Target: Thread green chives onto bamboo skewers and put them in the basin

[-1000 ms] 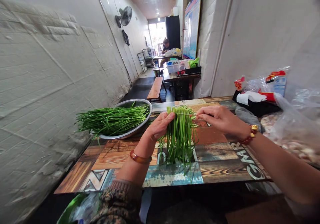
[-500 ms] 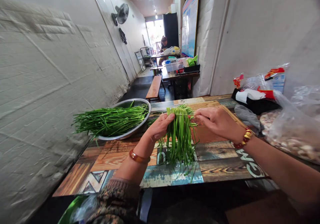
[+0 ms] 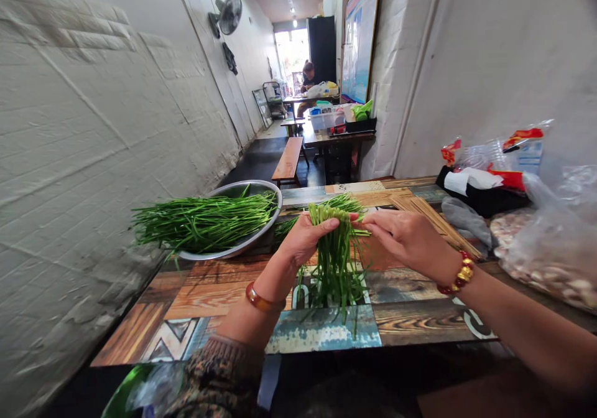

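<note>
My left hand (image 3: 312, 234) is closed around the upper ends of a bunch of garlic chives (image 3: 333, 265), its thumb lying across the stems. The green leaves hang down over the table's front half. My right hand (image 3: 403, 237) is pinched beside the bunch, fingertips almost touching the left fingers. It appears to grip a thin bamboo skewer that runs into the stems, mostly hidden by fingers and chives. Behind my hands, more cut chives (image 3: 342, 202) lie on the table. To the right is a pile of loose bamboo skewers (image 3: 433, 225).
A metal bowl (image 3: 252, 244) heaped with long chives stands at the left. Along the right are a grey plastic bag (image 3: 465, 222), a clear bag of garlic (image 3: 555, 269) and packaged goods. Beyond the patterned table (image 3: 219, 293) are a bench (image 3: 288, 158) and a seated person (image 3: 308, 79).
My left hand has shifted slightly right, its thumb now further across the stems. My right hand stays beside the bunch. The camera view has moved a little, uncovering more of the skewer pile.
</note>
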`<state>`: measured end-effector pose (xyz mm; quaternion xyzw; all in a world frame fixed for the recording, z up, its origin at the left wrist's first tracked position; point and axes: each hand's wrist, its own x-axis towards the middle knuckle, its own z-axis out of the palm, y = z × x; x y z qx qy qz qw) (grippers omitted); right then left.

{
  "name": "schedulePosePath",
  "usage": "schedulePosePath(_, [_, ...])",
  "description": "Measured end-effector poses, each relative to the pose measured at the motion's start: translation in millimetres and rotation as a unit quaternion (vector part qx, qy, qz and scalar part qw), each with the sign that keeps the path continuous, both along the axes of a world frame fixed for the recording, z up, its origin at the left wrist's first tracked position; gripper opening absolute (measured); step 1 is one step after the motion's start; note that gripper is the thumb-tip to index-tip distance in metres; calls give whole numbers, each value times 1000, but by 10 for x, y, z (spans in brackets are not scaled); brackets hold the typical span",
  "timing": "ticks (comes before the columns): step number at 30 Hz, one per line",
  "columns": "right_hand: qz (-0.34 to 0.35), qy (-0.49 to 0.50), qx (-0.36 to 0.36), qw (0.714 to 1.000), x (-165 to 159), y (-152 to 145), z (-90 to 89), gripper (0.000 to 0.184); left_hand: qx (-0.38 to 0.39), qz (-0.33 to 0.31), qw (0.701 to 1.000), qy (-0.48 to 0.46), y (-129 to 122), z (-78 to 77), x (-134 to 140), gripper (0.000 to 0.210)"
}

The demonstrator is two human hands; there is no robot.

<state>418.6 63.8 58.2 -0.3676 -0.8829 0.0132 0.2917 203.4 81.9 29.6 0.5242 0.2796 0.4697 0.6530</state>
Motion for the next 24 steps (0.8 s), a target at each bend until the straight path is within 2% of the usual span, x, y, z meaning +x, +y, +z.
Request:
schedulePosePath(7, [22,51,-84,995,-33,46,43,30,-23,-16,1000,-13,28,-31,7,39])
schedulePosePath(12, [20,45,-69,996,-28,89,-11,29,-27,14,999,-30,48,-81,43,41])
schedulePosePath(18, [21,60,-99,993,87,124,-46,26,-31,-12,998,-47,53,-115,-2,47])
schedulePosePath(24, [16,77,-96,992,148,106,-22,25,-44,30,997,-48,113,-223,-88,37])
